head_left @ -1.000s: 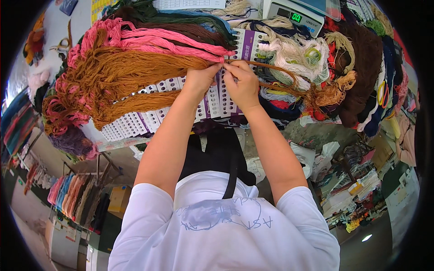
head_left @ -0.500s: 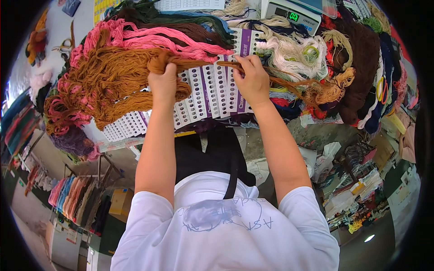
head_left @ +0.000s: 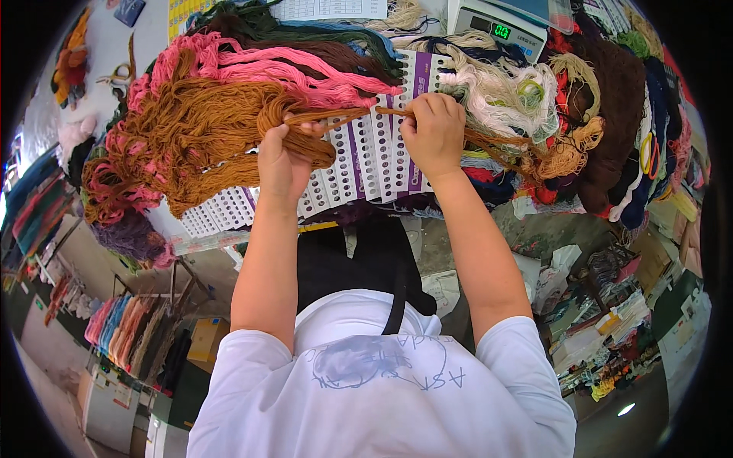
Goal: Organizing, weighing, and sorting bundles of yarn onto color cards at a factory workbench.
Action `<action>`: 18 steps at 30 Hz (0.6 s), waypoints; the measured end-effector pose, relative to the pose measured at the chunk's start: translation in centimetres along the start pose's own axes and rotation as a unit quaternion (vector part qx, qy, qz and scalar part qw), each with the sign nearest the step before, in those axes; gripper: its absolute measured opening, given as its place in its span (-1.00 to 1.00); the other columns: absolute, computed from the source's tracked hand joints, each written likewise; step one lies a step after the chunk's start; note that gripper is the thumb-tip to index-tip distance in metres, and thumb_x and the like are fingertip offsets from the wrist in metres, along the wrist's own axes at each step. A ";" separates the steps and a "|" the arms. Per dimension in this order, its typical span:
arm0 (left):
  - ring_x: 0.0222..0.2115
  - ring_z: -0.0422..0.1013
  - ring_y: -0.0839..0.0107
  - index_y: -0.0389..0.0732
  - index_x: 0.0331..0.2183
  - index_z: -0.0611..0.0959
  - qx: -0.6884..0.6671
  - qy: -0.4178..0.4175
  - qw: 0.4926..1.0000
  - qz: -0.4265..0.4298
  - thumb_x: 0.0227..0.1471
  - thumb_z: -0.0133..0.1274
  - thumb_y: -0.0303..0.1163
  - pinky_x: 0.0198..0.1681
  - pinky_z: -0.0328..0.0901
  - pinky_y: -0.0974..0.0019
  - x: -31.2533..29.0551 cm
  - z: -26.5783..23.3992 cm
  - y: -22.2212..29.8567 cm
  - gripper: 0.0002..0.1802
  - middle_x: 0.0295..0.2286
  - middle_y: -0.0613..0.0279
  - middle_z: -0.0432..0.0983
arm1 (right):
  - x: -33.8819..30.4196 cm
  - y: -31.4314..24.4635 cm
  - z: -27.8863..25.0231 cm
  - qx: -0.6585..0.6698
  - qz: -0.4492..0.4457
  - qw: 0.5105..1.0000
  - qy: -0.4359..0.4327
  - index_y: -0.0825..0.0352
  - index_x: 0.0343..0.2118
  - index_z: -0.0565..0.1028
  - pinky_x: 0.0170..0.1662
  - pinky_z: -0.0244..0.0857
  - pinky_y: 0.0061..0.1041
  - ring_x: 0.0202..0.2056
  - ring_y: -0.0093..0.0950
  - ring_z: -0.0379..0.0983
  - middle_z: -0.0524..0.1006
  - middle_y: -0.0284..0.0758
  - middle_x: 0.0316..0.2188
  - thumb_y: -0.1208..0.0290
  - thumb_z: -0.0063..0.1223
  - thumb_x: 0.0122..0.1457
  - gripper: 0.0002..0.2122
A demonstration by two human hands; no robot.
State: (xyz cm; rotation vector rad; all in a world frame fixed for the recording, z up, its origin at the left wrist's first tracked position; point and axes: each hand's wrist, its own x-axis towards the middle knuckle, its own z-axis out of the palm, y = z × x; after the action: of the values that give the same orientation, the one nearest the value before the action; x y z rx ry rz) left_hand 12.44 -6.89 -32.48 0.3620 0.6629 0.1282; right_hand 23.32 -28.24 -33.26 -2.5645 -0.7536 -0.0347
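Observation:
A large heap of golden-brown thread [head_left: 206,114] covers the left part of the table over pink thread [head_left: 298,67]. My left hand [head_left: 286,164] is closed around a loop of the brown skein, its thumb up and its fingertips showing beyond the strands. From there a brown strand [head_left: 347,114] stretches to the right. My right hand [head_left: 434,131] pinches this strand with the fingertips, and loose brown ends trail out on its right side. Beneath both hands lie white and purple cards [head_left: 382,145] with rows of punched holes; the pink thread reaches their upper edge.
A digital scale [head_left: 500,34] with a lit green display stands at the back. White thread [head_left: 511,95], dark brown thread [head_left: 608,114] and yellow-handled scissors [head_left: 649,153] are to the right. More scissors [head_left: 118,74] lie at the far left. Hanging skeins [head_left: 126,332] fill a rack behind on the left.
My left fingers have loosened and spread a little around the brown skein. My right hand has shifted slightly right and turned, still pinching the strand. The whole view has moved slightly.

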 end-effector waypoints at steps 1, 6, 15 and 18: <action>-0.29 0.39 0.25 -0.25 -0.31 0.43 -0.001 0.001 1.000 -0.001 0.03 -0.23 -0.45 -0.09 0.26 0.14 0.0 0.5 -0.4 -0.82 -0.36 0.10 0.45 | 0.0 0.1 0.0 -0.001 0.000 1.000 -0.001 0.22 -0.50 0.44 -0.14 0.13 -0.30 -0.26 -0.35 0.30 0.40 -0.40 -0.47 0.48 0.07 -0.19 -0.88; -0.42 0.45 0.26 -0.20 -0.28 0.43 0.113 -0.033 0.992 -0.034 0.05 -0.16 -0.51 -0.25 0.35 0.18 0.2 4.3 -2.1 -0.86 -0.42 0.01 0.50 | 0.1 -1.4 -1.5 0.210 0.112 0.970 -0.052 0.29 -0.30 0.35 -0.38 0.26 -0.28 -0.51 -0.24 0.39 0.43 -0.28 -0.61 0.57 0.00 -0.14 -0.74; -0.57 0.29 0.49 -0.13 -0.31 0.43 0.061 -0.024 0.996 -0.064 0.06 -0.17 -0.51 -0.38 0.33 0.30 1.0 3.6 -2.4 -0.88 -0.47 0.21 0.39 | 0.5 -1.5 -2.2 0.248 0.142 0.953 -0.105 0.27 -0.21 0.34 -0.46 0.29 -0.34 -0.56 -0.30 0.43 0.46 -0.26 -0.57 0.57 -0.03 -0.09 -0.70; -0.59 0.31 0.49 -0.14 -0.33 0.42 0.047 -0.001 0.997 -0.057 0.06 -0.16 -0.52 -0.46 0.31 0.33 0.6 3.6 -2.2 -0.90 -0.49 0.17 0.41 | 0.3 -1.5 -1.5 0.243 0.136 0.954 -0.106 0.27 -0.21 0.34 -0.45 0.29 -0.35 -0.55 -0.31 0.43 0.47 -0.26 -0.54 0.57 -0.03 -0.08 -0.71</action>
State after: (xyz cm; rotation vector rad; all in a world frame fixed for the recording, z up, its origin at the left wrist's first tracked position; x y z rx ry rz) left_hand 15.14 -9.86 -31.02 0.4142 0.6869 -0.0134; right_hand 23.01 -27.64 -31.27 -2.1870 -0.4072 0.4648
